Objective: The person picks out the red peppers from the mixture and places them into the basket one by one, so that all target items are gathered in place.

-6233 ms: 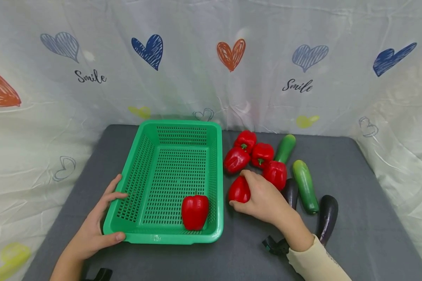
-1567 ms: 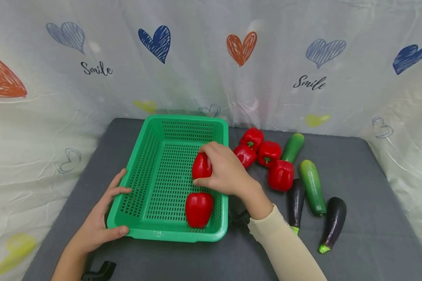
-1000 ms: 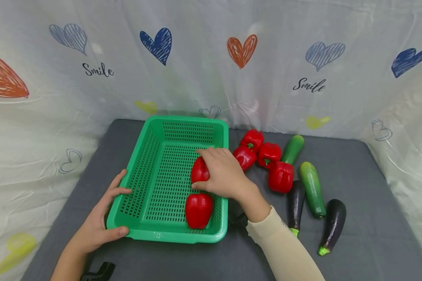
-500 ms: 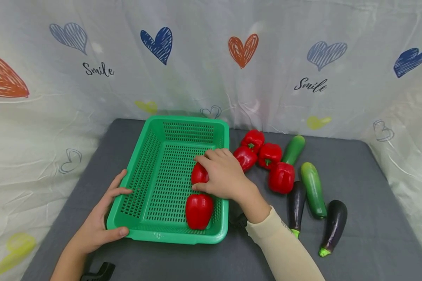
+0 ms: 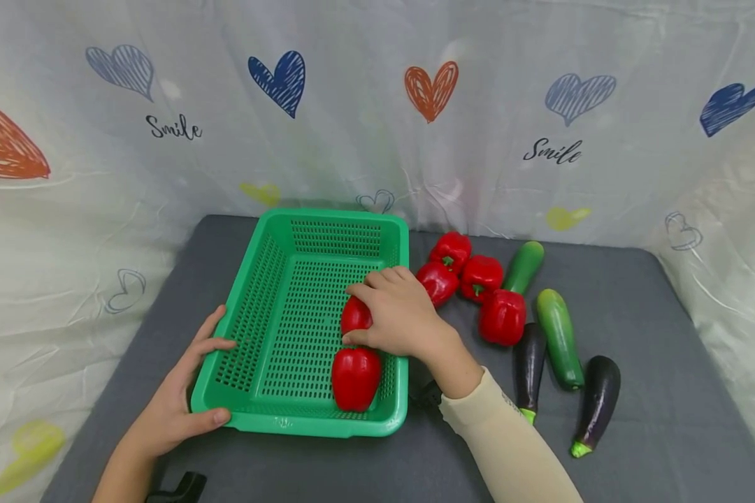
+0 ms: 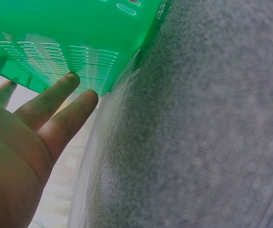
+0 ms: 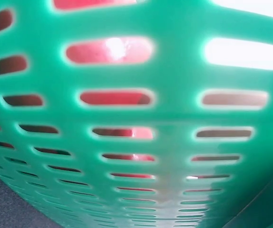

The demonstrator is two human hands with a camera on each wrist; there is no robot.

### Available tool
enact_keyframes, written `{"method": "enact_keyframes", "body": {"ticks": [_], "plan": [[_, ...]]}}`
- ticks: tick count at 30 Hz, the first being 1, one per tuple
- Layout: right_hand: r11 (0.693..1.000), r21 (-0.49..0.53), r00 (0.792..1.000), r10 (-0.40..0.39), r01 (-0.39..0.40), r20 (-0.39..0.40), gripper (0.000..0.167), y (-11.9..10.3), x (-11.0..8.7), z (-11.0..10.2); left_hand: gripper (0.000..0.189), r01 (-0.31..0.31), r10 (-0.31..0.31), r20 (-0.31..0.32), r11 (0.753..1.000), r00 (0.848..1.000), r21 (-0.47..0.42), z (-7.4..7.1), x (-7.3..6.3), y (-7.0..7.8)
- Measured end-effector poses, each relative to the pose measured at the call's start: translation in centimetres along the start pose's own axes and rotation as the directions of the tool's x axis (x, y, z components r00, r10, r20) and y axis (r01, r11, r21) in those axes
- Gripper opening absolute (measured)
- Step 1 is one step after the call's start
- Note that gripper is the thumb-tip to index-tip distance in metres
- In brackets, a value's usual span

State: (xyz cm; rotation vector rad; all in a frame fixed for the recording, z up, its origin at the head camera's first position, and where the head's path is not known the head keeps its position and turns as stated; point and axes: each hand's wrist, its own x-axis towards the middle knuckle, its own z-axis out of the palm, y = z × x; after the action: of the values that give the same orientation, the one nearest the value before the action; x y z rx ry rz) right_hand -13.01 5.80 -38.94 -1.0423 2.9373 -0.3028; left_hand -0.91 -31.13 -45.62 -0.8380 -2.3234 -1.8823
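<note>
In the head view a green plastic basket (image 5: pixel 245 419) with slotted walls stands left of centre. My left hand (image 5: pixel 166 402) rests on its near left corner, thumb on the front rim and a finger over the left rim. From the left wrist, two straight fingers (image 6: pixel 72 118) show beside the outer wall. Inside the basket, along the right wall, my right hand (image 5: pixel 399 314) holds a red bell pepper (image 5: pixel 354 316) between thumb and fingers, hiding much of it. Just nearer lies another red bell pepper (image 5: pixel 355 379). The right wrist view shows mainly the slotted basket wall (image 7: pixel 174 95), with red behind.
Right of the basket several red bell peppers (image 5: pixel 502 318) lie clustered. Beside them are two green zucchini (image 5: pixel 560 339) and two dark eggplants (image 5: pixel 596 402). All lie on a grey cloth-covered table (image 5: pixel 660 335), with a printed curtain (image 5: pixel 478 154) behind.
My right hand has carried a red bell pepper from the table into the basket. Over the last second it has shifted slightly towards the nearer pepper. My left hand has stayed at the basket corner.
</note>
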Motion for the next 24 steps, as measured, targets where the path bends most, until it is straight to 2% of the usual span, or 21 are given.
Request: {"method": "enact_keyframes", "body": {"ticks": [24], "plan": [[1.0, -0.015, 1.0, -0.008, 0.008, 0.019, 0.077, -0.14, -0.07, -0.18, 0.08, 0.004, -0.004, -0.002, 1.0, 1.0, 0.022, 0.1, 0.07, 0.24]]}}
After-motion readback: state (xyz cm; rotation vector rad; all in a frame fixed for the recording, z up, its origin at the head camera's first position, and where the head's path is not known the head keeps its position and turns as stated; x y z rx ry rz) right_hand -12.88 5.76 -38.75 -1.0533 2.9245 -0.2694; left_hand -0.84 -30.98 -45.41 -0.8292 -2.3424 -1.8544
